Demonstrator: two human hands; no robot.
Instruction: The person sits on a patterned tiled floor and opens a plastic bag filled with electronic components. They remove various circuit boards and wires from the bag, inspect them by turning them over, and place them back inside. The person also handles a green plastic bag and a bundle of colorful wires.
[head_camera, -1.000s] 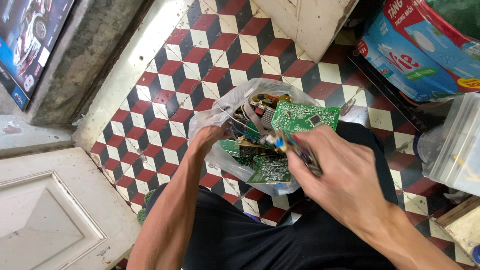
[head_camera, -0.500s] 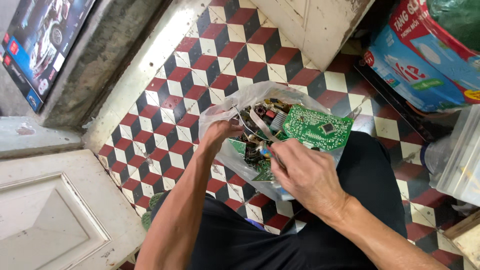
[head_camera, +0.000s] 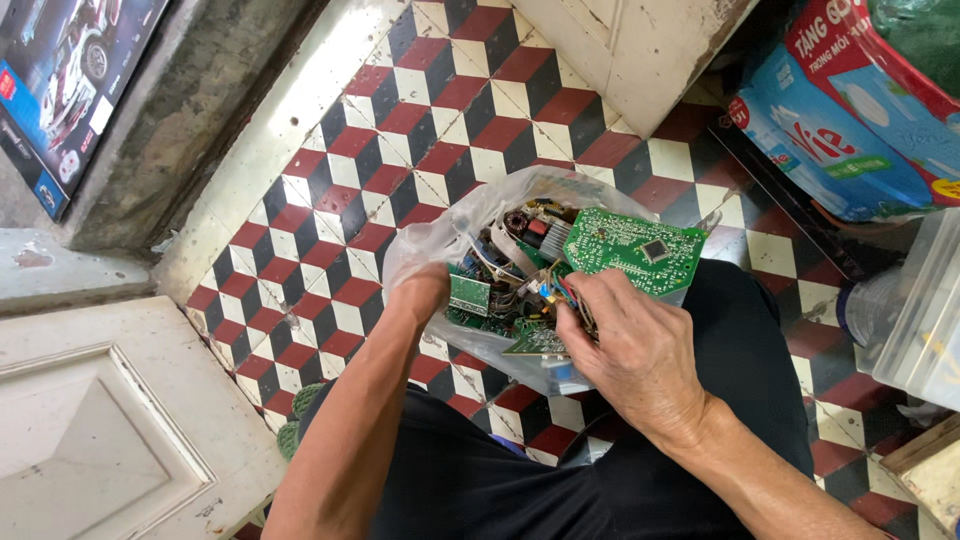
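Right hand (head_camera: 640, 350) first: its fingers (head_camera: 585, 300) are curled and bunched together, pinching a cluster of coloured wires (head_camera: 553, 291) just below the big green circuit board (head_camera: 632, 247), which lies tilted across the top of the heap with a dark square chip showing on its face. Over on the other side, the left hand (head_camera: 425, 292) is pushed down into the clear plastic bag (head_camera: 430, 238); its fingers are buried among the parts, so whether they are spread or gripping something cannot be told, though a small green board (head_camera: 468, 294) sits right against them. The bag itself is stuffed with electronic scrap, more green boards, wires and a dark component with a copper coil (head_camera: 522, 222), and it rests against the person's dark-clad lap on a floor of red, black and white cube-pattern tiles (head_camera: 400, 120). Out at the right edge sits a blue and red printed package (head_camera: 850, 140) beside a clear plastic container (head_camera: 925, 310), and a pale panelled door (head_camera: 90, 430) lies at lower left.
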